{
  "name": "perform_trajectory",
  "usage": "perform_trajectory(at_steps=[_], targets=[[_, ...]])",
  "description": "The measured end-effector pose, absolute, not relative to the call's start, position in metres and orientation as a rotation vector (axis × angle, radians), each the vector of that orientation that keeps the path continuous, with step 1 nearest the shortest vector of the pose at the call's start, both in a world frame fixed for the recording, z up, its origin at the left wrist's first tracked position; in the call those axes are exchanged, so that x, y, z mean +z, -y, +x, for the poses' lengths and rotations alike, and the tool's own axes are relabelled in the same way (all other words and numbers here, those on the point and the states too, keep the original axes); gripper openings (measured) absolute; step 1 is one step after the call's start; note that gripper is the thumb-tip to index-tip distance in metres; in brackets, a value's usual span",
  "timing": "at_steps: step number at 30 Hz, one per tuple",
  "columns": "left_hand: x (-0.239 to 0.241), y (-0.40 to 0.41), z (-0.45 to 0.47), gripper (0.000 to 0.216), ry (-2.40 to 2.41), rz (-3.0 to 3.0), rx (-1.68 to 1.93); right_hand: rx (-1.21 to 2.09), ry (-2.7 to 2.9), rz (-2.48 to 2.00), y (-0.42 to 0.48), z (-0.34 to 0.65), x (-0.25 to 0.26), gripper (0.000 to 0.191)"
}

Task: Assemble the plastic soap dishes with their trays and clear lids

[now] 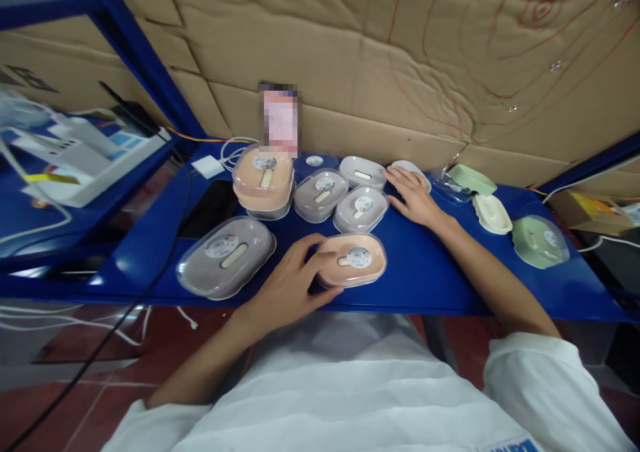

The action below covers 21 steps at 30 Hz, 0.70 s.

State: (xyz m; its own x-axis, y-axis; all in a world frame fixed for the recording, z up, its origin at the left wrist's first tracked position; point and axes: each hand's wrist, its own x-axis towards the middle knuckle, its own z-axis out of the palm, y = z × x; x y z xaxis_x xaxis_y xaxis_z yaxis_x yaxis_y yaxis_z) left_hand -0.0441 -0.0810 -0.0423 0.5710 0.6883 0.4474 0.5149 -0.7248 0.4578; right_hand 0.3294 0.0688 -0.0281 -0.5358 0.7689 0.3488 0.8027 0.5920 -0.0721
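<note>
Dim, diffuse light; lids [225,257] glint; edges bowed (one patch [281,120] pixelated).

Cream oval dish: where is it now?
In the head view, the cream oval dish lies at right, between the light-green rounded piece and the clear-lidded green box.

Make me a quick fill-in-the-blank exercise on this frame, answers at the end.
1. The person's left hand touches a peach oval plastic box on a glossy table coloured ____.
2. The right hand is ____ (nearer to/farther from) the tall brown wall than the left.
3. That wall is made of ____.
4. The clear-lidded pale green oval box lies to the ____ (left/right) of the cream oval dish in the picture.

Answers: blue; nearer to; cardboard; right.
</note>
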Motion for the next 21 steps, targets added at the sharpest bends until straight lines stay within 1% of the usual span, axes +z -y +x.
perform_trajectory(at_steps=[2,5,8,13,17,21], targets=[[-0.042,0.081,-0.044,0.053,-0.996,2.539,0.893,-0.168,2.533,-1.289,-0.084,0.324,-0.033,0.060],[-0.043,0.082,-0.042,0.055,-1.025,2.581,0.892,-0.246,2.535,-1.331,-0.089,0.321,-0.037,0.051],[-0.044,0.083,-0.037,0.056,-1.174,2.645,0.915,-0.224,2.473,-1.332,-0.078,0.332,-0.038,0.043],[-0.046,0.087,-0.023,0.049,-1.406,2.770,0.935,-0.188,2.269,-1.372,-0.051,0.353,-0.033,0.049],[-0.037,0.085,-0.006,0.046,-1.468,2.797,0.766,-0.253,2.111,-1.410,-0.030,0.357,-0.021,0.050],[-0.021,0.072,0.016,0.049,-1.588,2.799,0.514,-0.326,1.999,-1.421,-0.009,0.362,-0.010,0.047]])
